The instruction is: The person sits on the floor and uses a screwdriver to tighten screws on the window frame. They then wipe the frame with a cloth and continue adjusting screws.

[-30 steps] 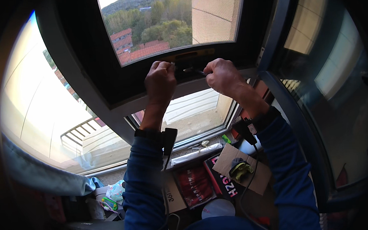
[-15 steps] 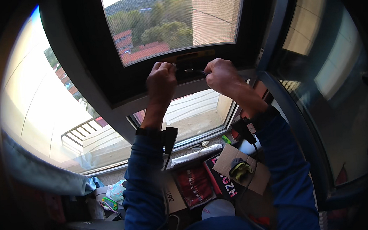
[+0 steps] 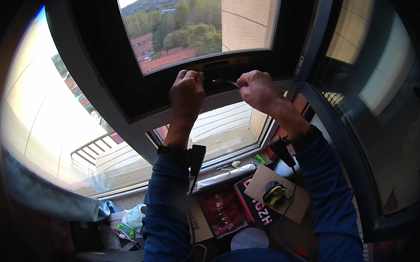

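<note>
Both my arms reach up to the lower bar of a dark screened window frame (image 3: 170,86). My left hand (image 3: 187,93) is closed, and a small whitish bit (image 3: 201,74) shows at its fingertips; the rest of it is hidden. On the right, my right hand (image 3: 260,90) pinches the end of a slim shiny metal tool (image 3: 227,83). Its rounded tip points left toward my left hand, with a small gap between; its exact kind I cannot make out. Just above the hands runs a yellowish slotted strip (image 3: 223,62) on the bar.
An open glass sash (image 3: 372,100) stands at the right. Below lie a white roll (image 3: 226,176) on the sill, a cardboard piece (image 3: 295,202) with dark and yellow-green gloves (image 3: 276,192), and a red package (image 3: 223,214). A blue-grey curtain (image 3: 48,194) hangs left. Cables trail from both wrists.
My right hand has shifted slightly right and down, and more of the metal tool's shaft shows. My left hand keeps its place by the bar. The whole view has shifted a little.
</note>
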The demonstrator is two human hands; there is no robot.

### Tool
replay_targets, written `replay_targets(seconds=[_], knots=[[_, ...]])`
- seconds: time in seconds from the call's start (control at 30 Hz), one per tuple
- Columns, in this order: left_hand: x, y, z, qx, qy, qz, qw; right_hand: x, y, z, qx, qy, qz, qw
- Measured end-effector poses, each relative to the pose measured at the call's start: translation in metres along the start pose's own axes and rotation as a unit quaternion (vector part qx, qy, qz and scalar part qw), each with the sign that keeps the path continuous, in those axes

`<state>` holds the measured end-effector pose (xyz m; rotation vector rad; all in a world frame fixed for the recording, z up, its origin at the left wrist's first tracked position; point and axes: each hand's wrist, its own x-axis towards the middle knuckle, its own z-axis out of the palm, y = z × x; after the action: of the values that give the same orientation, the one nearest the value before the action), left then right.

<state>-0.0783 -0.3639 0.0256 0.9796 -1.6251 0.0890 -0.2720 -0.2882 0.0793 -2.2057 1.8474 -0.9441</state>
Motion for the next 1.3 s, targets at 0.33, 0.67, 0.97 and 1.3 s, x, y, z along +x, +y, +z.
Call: replay_targets(seconds=[0.33,0.67,0.97,1.3], knots=[[-0.001,0.001,-0.001,-0.002,0.000,0.008,1.000,-0.009,-0.001,-0.007,0.007,-0.018,0.043,0.999],[-0.056,0.048,-0.024,-0.415,-0.038,-0.137,0.899,-0.058,-0.012,0.015,0.487,0.068,0.093,0.866],[-0.134,0.091,-0.024,-0.574,-0.090,-0.359,0.731,-0.094,-0.009,0.037,0.516,-0.009,0.135,0.846],[-0.140,0.097,-0.051,-0.553,-0.138,-0.386,0.725,-0.122,-0.002,0.024,0.591,-0.088,0.151,0.787]])
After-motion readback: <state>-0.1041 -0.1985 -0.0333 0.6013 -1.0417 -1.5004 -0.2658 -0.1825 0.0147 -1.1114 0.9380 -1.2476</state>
